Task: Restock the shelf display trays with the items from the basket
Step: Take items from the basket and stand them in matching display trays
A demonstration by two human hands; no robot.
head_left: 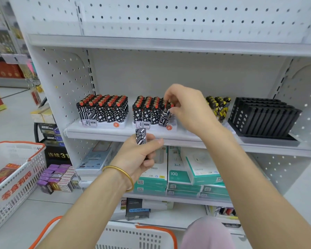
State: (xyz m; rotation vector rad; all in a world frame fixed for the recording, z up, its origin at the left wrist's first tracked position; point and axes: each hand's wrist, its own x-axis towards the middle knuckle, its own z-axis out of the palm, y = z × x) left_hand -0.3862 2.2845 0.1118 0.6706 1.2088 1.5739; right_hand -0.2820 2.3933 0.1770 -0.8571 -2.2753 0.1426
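Shelf (101, 132): the tray (157, 127) is restocked.
A lighter (164, 116) is pinched upright by the right grip (188, 108) for slotting; a spare (141, 136) is clasped by the left grip (138, 155).

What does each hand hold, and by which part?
The left hand grips a patterned lighter by its lower half; the right hand pinches the top of a second lighter in the tray.

Black-white patterned lighter (166, 115) tilted at right-front corner of nearly full middle tray (155, 128); second lighter (141, 136) upright, held below tray.
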